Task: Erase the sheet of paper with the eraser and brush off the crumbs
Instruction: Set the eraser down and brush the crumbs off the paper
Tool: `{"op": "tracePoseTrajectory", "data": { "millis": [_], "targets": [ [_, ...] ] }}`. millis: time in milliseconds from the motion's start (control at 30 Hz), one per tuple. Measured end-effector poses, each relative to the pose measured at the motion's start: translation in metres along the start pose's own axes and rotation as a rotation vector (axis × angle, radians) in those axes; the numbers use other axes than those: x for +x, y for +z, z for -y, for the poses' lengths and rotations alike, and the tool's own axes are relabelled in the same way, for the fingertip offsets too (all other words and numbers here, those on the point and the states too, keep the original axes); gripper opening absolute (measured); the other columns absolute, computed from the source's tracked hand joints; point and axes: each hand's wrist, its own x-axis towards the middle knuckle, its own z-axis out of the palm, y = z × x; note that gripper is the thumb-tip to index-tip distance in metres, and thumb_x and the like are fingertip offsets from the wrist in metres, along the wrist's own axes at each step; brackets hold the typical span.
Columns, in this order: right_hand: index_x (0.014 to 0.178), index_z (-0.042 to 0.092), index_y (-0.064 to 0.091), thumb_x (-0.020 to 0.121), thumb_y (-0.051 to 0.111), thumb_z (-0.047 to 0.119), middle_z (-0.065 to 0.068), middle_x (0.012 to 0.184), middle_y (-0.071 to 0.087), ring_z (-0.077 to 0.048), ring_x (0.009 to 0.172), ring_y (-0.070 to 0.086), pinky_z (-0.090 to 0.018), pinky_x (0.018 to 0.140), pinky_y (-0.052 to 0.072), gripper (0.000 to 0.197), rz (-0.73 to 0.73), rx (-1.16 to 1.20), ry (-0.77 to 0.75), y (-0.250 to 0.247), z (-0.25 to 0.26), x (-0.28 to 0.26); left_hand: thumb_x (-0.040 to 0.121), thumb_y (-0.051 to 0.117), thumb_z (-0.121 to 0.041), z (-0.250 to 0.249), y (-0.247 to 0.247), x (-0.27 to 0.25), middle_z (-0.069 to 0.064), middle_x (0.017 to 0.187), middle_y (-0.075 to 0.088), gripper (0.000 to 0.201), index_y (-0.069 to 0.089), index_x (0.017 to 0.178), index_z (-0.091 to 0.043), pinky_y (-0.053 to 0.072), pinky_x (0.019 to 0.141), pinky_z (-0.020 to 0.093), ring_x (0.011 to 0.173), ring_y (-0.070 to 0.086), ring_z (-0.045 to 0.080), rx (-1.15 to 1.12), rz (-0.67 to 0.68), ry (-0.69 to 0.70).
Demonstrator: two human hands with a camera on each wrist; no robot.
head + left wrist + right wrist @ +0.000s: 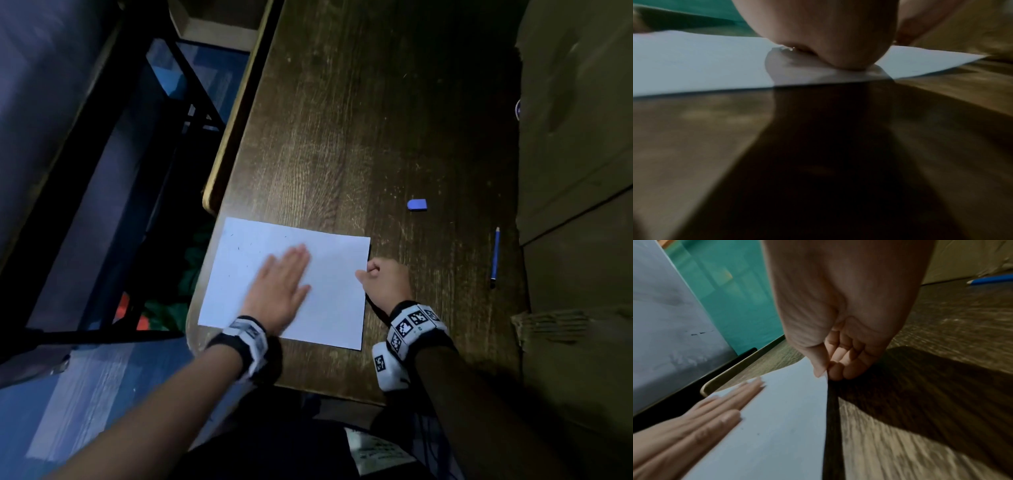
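Note:
A white sheet of paper (329,305) lies at the near left corner of the dark wooden desk (359,137). My left hand (279,284) lies flat on the sheet, fingers straight and together, seen also in the right wrist view as the left hand (701,417). My right hand (383,281) pinches the sheet's right edge between thumb and curled fingers; the right wrist view shows this right hand (826,371) lifting the edge slightly. A few dark crumbs (239,246) dot the sheet's far left part. The blue eraser (417,204) rests on the desk beyond the paper, untouched.
A blue pencil (495,255) lies on the desk to the right of the paper. A cardboard box (575,137) stands along the desk's right side. The desk's left edge (219,164) drops to a blue floor with a black frame.

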Motion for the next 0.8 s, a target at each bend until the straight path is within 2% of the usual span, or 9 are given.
{"op": "tracePoseTrajectory", "data": {
  "millis": [67,133,233,300,333,467,600,700,800],
  "targets": [
    [0.054,0.017,0.044,0.083,0.069,0.019,0.005,0.052,0.046,-0.015,0.051,0.045,-0.023,0.056,0.042,0.038,-0.013,0.000,0.004,0.002,0.000,-0.001,0.106,0.023,-0.040,0.027,-0.013,0.000,0.007,0.167,0.024,0.062,0.029,0.159,-0.009,0.013,0.124,0.047,0.154,0.025,0.023,0.008,-0.043,-0.159],
    [0.056,0.018,0.045,0.084,0.068,0.020,0.004,0.053,0.048,-0.014,0.052,0.046,-0.027,0.059,0.047,0.037,-0.014,0.015,0.023,0.004,0.001,-0.002,0.105,0.020,-0.039,0.019,-0.021,0.008,0.009,0.168,0.024,0.063,0.029,0.159,-0.008,0.006,0.123,0.046,0.155,0.022,0.024,-0.006,-0.068,-0.183],
    [0.062,0.015,0.050,0.084,0.069,0.022,-0.001,0.060,0.058,-0.020,0.058,0.053,-0.034,0.066,0.054,0.029,-0.012,0.019,0.029,0.006,0.000,-0.002,0.104,0.025,-0.043,-0.039,-0.007,0.010,0.009,0.169,0.019,0.066,0.024,0.161,-0.010,0.004,0.123,0.045,0.156,0.018,0.024,-0.031,-0.013,0.129],
    [0.064,0.015,0.053,0.085,0.068,0.021,-0.002,0.062,0.060,-0.019,0.059,0.055,-0.031,0.064,0.052,0.026,-0.020,0.022,0.020,0.006,0.000,-0.001,0.106,0.025,-0.049,-0.063,0.007,-0.005,0.006,0.170,0.012,0.068,0.017,0.163,-0.013,0.004,0.124,0.043,0.157,0.012,0.020,0.031,0.066,0.375],
    [0.065,0.015,0.053,0.085,0.068,0.020,-0.001,0.063,0.061,-0.019,0.060,0.057,-0.030,0.064,0.052,0.025,-0.021,0.022,0.019,0.006,0.000,-0.001,0.107,0.024,-0.051,-0.059,0.011,-0.012,0.004,0.170,0.010,0.068,0.016,0.164,-0.015,0.005,0.125,0.042,0.157,0.010,0.018,0.061,0.085,0.417],
    [0.066,0.015,0.053,0.086,0.068,0.022,-0.005,0.068,0.063,-0.023,0.066,0.061,-0.030,0.066,0.051,0.026,-0.012,-0.006,0.029,0.006,0.002,0.001,0.106,0.029,-0.043,0.009,-0.003,-0.016,0.004,0.168,0.022,0.062,0.029,0.161,-0.014,0.017,0.122,0.045,0.153,0.027,0.021,0.041,0.034,0.185],
    [0.065,0.016,0.051,0.085,0.067,0.022,-0.004,0.066,0.062,-0.024,0.062,0.061,-0.033,0.064,0.055,0.026,-0.024,0.011,0.038,0.008,0.002,0.000,0.107,0.022,-0.038,0.059,-0.027,-0.009,0.006,0.169,0.019,0.061,0.027,0.161,-0.009,0.014,0.125,0.047,0.156,0.019,0.021,0.073,-0.001,-0.035],
    [0.065,0.015,0.049,0.085,0.067,0.020,-0.004,0.064,0.060,-0.022,0.059,0.058,-0.033,0.061,0.054,0.027,-0.033,-0.004,0.037,0.010,0.004,-0.001,0.106,0.023,-0.038,0.019,-0.026,0.015,0.007,0.169,0.019,0.062,0.029,0.160,-0.010,0.006,0.125,0.045,0.156,0.017,0.021,0.045,-0.029,0.013],
    [0.063,0.015,0.047,0.084,0.067,0.019,-0.004,0.061,0.057,-0.025,0.059,0.058,-0.035,0.062,0.054,0.029,-0.035,-0.010,0.012,0.009,0.004,-0.002,0.106,0.017,-0.043,-0.043,-0.013,0.032,0.003,0.171,0.007,0.064,0.015,0.164,-0.014,-0.005,0.126,0.041,0.157,0.004,0.018,-0.016,0.083,0.160]
  ]
}}
